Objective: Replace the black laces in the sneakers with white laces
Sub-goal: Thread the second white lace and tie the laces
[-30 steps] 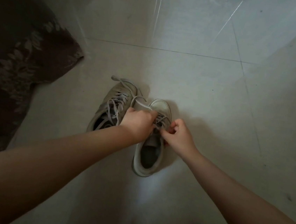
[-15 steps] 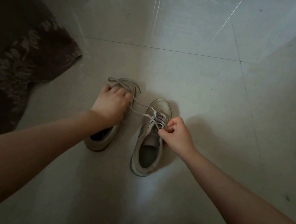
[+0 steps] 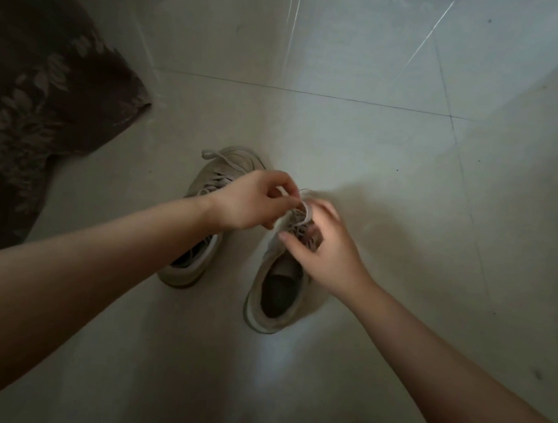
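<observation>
Two sneakers stood side by side on the tiled floor (image 3: 348, 132). The left hand (image 3: 251, 201) pinched a white lace (image 3: 306, 210) over the right sneaker (image 3: 275, 300); the right hand (image 3: 328, 251) gripped its laced tongue. A patterned cloth's (image 3: 42, 90) edge lay well apart from the left sneaker (image 3: 192, 267).

Two sneakers side by side on the floor (image 3: 348, 132), left sneaker (image 3: 193, 264) beside right sneaker (image 3: 275, 300), both hands above the right one, patterned fabric (image 3: 35, 89) far left.
</observation>
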The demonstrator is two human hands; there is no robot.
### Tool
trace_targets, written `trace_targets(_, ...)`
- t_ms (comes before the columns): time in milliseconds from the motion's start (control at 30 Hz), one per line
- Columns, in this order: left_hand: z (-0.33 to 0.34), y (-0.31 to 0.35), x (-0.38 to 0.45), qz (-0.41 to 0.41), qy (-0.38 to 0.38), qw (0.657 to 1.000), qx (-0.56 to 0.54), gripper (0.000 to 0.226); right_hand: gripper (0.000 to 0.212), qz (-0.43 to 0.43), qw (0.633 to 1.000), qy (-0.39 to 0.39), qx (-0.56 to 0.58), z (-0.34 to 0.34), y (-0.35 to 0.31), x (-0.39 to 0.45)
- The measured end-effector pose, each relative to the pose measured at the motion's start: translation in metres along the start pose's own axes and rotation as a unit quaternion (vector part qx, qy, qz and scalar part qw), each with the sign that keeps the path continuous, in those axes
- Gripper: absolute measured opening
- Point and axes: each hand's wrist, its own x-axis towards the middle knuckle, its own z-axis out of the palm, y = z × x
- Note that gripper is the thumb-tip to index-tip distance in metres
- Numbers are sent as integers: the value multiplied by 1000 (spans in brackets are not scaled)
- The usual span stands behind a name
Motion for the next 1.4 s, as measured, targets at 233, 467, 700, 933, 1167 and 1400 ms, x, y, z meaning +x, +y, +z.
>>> trace_targets(233,-20,0,6,68,26,992,101,22,15,132,958,71,244,-44,2,8)
trace_targets(467,-23,-18,4,23,63,987,146,25,21,337,929,89,121,-31,52,-4)
trace_targets(700,10,3,4,101,-20,976,190,20,36,-27,999,-1,-33,-24,-4,3)
trace_targets(933,-4,-6,2,56,5,986,154,21,19,43,997,23,-57,-44,20,4)
trace_targets(1167,20,-10,2,67,11,982,177,25,34,-43,998,3,-37,-30,2,-1)
trace_targets(1400,45,-38,-18,240,121,839,472,40,11,69,993,84,-38,-40,24,2)
